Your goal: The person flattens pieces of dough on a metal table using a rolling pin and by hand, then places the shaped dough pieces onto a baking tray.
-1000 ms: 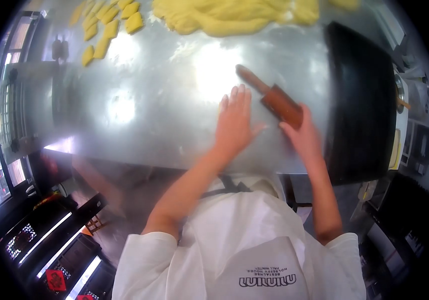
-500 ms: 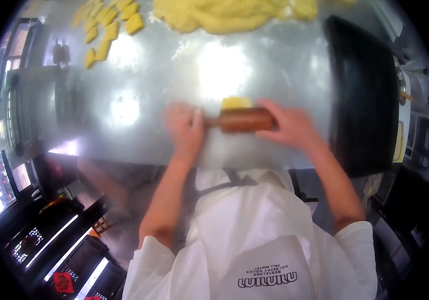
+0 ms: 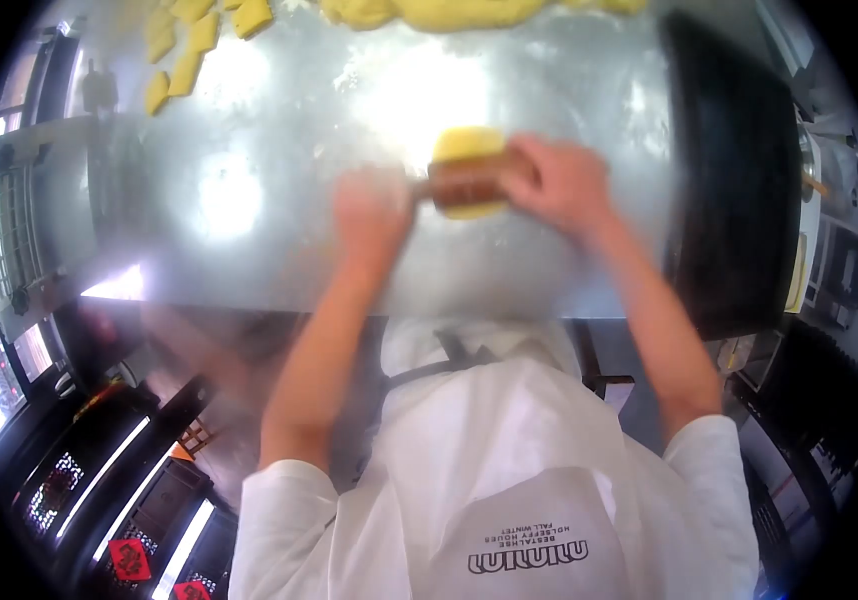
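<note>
A brown rolling pin (image 3: 464,182) lies across a flattened piece of yellow dough (image 3: 469,141), which shows above and below the roller. My left hand (image 3: 373,205) is closed round the pin's thin left handle. At the other end, my right hand (image 3: 561,182) grips the pin, its thumb and fingers around the right end of the roller; the handle there is hidden. Both hands are slightly blurred. The dough rests on a shiny metal worktop (image 3: 279,180).
Several cut yellow dough pieces (image 3: 187,72) lie at the worktop's far left. A large dough mass (image 3: 469,12) sits along the far side. A long black slab-like object (image 3: 734,180) stands at the right. The worktop's near edge runs just before my apron (image 3: 509,430).
The rolling pin and both hands have moved forward, away from my body. More of the dough shows, now on both sides of the roller. The view has shifted slightly.
</note>
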Tool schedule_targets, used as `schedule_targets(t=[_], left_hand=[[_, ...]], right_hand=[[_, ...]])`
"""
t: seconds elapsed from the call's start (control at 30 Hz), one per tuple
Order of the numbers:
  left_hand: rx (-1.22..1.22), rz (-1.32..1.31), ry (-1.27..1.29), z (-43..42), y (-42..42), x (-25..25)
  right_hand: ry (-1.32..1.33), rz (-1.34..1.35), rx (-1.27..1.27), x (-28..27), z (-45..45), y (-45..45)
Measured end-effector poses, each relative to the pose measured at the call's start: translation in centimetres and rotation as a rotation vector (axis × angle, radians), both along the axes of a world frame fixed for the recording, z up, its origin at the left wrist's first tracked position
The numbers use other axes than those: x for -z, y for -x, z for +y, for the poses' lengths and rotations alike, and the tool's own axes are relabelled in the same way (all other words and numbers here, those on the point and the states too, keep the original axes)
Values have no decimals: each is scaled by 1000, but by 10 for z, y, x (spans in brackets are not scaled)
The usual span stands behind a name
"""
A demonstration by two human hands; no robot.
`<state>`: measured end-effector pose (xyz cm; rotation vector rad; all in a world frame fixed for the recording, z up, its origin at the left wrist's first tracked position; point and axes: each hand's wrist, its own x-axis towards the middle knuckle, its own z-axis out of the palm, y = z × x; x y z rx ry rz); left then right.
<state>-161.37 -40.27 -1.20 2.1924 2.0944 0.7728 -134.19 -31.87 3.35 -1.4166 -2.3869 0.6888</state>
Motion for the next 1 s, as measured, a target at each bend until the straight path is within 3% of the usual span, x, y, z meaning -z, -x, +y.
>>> schedule_targets(t=[0.07, 0.27, 0.4, 0.5, 0.53, 0.57, 0.6, 0.63, 0.7, 0.73, 0.8, 0.9, 1.0], left_hand=[[10, -20, -47, -37, -17, -11], [-92, -15, 152, 11, -14, -21], [-121, -25, 181, 63, -8, -41], [-126, -47, 336, 40, -14, -42], [-32, -34, 132, 15, -13, -20], [-81, 48, 125, -13, -18, -6], [-90, -20, -48, -37, -24, 8], [-112, 11, -31, -51, -32, -2], [-135, 13, 130, -56, -32, -7], [-171, -54, 253, -49, -30, -9], [-243, -195, 481, -2, -25, -32], [-205, -711, 137, 38, -15, -63], [-24, -257, -148, 57, -29, -25]], right_hand=[[-213, 105, -82, 6, -37, -16], [-43, -50, 66, 0, -7, -3], [-5, 105, 189, 14, 47, 12], [-21, 53, 148, 12, 32, 9], [-69, -28, 109, 7, 9, 4], [-118, -64, -7, 4, -10, -7], [-85, -10, -92, 1, -31, -17], [-119, 25, -87, 3, -39, -20], [-182, 97, -85, 1, -51, -20], [-45, -6, -61, -1, -41, -21], [105, 35, 131, -6, -6, -15], [245, 248, 439, 7, 14, -31], [92, 186, 619, 27, 12, -61]])
